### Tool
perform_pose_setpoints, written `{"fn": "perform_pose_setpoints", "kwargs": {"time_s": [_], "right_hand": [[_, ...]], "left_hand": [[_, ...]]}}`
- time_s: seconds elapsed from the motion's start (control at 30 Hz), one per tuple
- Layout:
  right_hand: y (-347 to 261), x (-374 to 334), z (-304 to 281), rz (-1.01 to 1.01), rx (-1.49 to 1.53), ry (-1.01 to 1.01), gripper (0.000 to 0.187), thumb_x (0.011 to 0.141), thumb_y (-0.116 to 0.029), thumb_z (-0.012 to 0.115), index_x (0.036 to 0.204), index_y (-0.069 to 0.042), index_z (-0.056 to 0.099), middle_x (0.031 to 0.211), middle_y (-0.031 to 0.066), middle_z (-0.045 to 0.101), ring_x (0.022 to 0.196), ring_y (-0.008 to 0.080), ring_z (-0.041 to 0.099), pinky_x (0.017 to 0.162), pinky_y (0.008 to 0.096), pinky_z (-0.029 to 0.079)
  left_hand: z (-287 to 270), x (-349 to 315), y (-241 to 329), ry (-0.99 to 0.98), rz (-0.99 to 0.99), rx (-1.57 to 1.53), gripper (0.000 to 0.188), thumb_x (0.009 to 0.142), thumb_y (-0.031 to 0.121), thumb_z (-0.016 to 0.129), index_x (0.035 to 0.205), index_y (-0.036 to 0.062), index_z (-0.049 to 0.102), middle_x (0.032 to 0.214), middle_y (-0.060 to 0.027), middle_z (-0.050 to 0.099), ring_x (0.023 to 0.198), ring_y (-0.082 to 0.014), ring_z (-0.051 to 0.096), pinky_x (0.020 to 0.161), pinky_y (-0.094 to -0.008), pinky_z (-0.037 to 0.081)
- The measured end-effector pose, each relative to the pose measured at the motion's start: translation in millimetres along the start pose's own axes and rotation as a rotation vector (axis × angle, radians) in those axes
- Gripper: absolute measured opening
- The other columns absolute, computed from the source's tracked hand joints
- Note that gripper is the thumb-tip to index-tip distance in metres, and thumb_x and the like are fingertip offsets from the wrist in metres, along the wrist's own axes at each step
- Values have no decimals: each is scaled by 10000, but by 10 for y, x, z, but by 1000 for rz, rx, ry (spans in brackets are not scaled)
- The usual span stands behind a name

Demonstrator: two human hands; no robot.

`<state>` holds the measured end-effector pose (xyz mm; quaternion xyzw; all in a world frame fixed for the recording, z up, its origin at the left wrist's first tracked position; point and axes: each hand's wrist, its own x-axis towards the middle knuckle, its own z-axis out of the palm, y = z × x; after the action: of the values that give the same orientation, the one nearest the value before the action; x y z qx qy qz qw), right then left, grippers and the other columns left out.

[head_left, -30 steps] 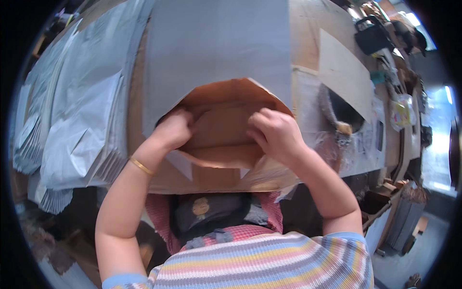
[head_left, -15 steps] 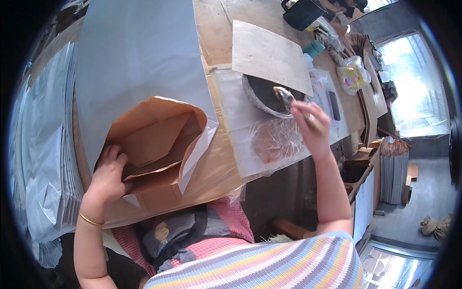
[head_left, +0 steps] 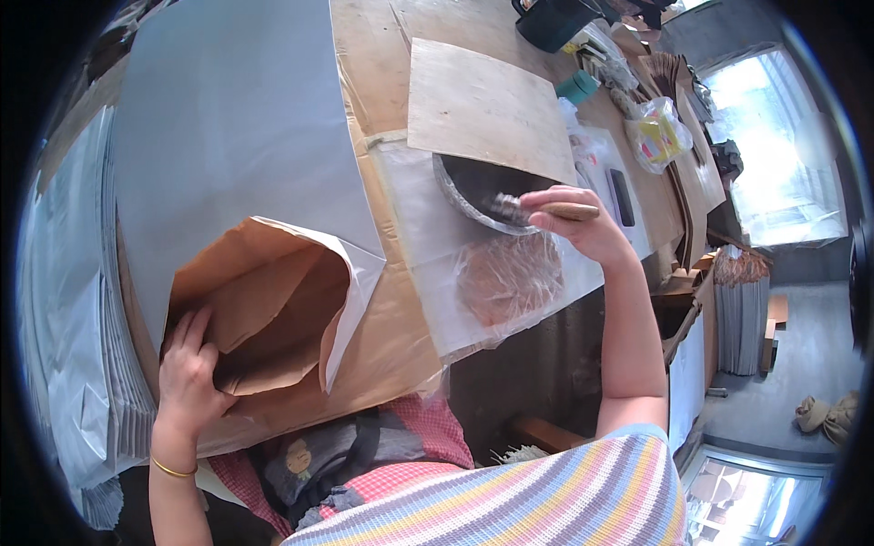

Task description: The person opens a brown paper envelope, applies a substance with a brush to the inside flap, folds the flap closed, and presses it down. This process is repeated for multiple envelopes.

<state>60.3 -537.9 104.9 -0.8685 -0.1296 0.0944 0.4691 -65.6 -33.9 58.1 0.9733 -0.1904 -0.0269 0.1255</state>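
Window (head_left: 765, 150): large, glaring white, upper right.
Floor (head_left: 757, 414): smooth grey, lower right.
Table (head_left: 375, 91): pale brown wood.

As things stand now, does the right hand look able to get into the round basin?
Probably yes. The right hand, holding a wooden-handled brush, is beside the uncovered near part of the round basin; the flat board seems to cover only the far part.

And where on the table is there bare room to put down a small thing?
There is room on the brown covering, between the open paper bag and the white sheet. Bare wood also shows between the pale board and the black pot. It is crowded around the dark bowl, with the right hand, brush and plastic-wrapped bundle.
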Motion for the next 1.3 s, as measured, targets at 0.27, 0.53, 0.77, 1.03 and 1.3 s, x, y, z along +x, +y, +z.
{"fn": "perform_pose_setpoints", "kwargs": {"time_s": [0.27,0.53,0.77,1.03,1.3], "right_hand": [[391,78,-260,164,830,115,172,932,-137,616,986,16,673,854,60,662,615,57,464,539,197,359],[-1380,196,1731,-654,70,-313,204,824,-76,723,1001,18,680,772,89,627,647,173,579,536,317,455],[-1402,725,2585,-667,-89,-495,281,758,-2,740,1036,-13,702,776,91,609,675,235,595,591,340,470],[-1319,560,2118,-316,-159,-78,106,833,-12,667,933,1,701,787,66,666,713,106,612,623,246,474],[-1195,260,2704,134,245,9,105,866,-92,671,813,-1,670,697,0,621,654,43,546,583,234,459]], "left_hand": [[97,-9,-126,-128,11,-71,256,550,100,756,698,-86,660,1232,-237,603,1240,-456,489,1013,-450,449],[70,-142,-160,-121,-19,42,247,645,195,719,765,-21,722,1053,-238,673,1060,-363,629,905,-403,528],[99,-158,-243,-170,-53,-142,216,674,183,698,723,-23,656,768,-199,673,769,-349,677,741,-425,554],[90,-32,-231,-51,-287,-343,56,790,29,565,781,-27,565,802,-232,631,780,-402,635,698,-483,507],[332,279,-301,-86,-469,-197,78,753,40,608,725,-21,647,753,-235,629,790,-409,634,710,-477,504]]}}
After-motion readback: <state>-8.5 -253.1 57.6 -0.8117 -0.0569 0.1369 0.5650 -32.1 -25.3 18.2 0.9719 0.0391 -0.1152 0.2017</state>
